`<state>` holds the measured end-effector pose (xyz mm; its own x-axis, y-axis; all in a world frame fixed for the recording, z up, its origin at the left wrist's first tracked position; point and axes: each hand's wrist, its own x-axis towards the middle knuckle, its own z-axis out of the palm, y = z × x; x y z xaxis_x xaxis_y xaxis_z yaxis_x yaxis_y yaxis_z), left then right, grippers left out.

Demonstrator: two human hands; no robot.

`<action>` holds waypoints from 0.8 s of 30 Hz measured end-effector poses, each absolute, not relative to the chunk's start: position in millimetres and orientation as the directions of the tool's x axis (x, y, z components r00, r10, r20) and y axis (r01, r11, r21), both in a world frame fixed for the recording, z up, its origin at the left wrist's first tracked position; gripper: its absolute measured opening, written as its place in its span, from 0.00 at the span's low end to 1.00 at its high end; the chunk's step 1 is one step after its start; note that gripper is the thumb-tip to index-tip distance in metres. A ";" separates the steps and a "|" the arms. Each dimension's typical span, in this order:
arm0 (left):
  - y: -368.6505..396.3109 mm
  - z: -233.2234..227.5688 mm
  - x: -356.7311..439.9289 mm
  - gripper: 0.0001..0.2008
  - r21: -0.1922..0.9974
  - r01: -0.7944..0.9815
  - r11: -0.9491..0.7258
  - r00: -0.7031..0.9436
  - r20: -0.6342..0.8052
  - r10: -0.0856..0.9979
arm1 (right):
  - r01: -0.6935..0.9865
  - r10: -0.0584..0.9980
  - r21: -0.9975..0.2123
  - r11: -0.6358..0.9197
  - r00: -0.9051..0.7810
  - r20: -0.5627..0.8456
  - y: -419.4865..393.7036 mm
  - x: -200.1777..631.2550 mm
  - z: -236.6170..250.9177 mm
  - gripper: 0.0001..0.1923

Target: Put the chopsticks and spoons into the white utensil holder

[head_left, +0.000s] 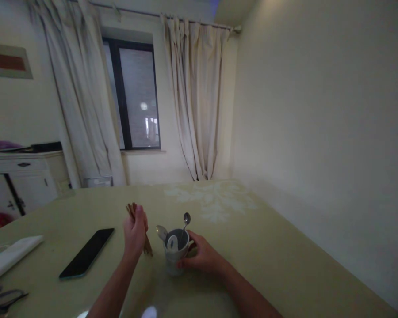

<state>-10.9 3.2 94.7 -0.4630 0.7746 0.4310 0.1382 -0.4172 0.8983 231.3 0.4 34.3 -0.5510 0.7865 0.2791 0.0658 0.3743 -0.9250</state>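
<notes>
Holding brown chopsticks (147, 242), stiff and light, the left hand (135, 233) has fingers wrapped around their middle. Right hand (202, 256) fingers clamp the breakable mug (175, 257) on the bench (285, 256).

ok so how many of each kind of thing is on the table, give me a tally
white ceramic mug, held by the right hand: 1
spoons standing in the mug (two metal, one white): 3
bundle of brown wooden chopsticks, in the left hand: 1
black smartphone: 1
dark-framed glasses: 1
flat white object at the left edge: 1
total: 8
</notes>
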 end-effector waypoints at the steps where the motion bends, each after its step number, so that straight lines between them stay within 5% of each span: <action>1: 3.5 80.6 -9.6 0.29 0.911 0.158 -0.380 -0.480 0.407 0.777 | 0.065 0.789 -0.927 0.369 -0.549 0.275 -0.4 231.5 35.0 0.43; 6: 8.5 37.7 -3.9 0.29 0.905 0.369 -0.211 -0.379 0.354 0.855 | 0.080 0.804 -0.929 0.361 -0.532 0.267 -1.2 232.4 33.4 0.45; 12: 15.6 34.7 -15.8 0.17 0.859 0.496 -0.132 -0.306 0.315 0.898 | 0.105 0.809 -0.924 0.367 -0.526 0.262 -3.0 234.0 35.7 0.44; 14: 12.1 36.4 -21.7 0.13 0.751 0.658 -0.052 -0.241 0.276 0.930 | 0.113 0.803 -0.914 0.390 -0.527 0.278 -3.9 234.5 37.3 0.42; 19: 2.8 36.1 -27.3 0.16 0.236 0.965 0.112 -0.151 0.154 0.976 | 0.175 0.840 -0.899 0.402 -0.460 0.287 -2.8 236.0 33.7 0.44; 24: 3.9 32.3 -30.2 0.16 0.127 0.987 0.094 -0.117 0.185 0.976 | 0.161 0.859 -0.915 0.370 -0.435 0.270 1.0 241.0 31.0 0.51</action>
<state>-30.2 3.9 32.3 -0.1170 0.9758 0.1849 0.9875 0.0944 0.1265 241.0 1.0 31.0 -0.4347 0.8591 0.2703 0.1615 0.3696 -0.9151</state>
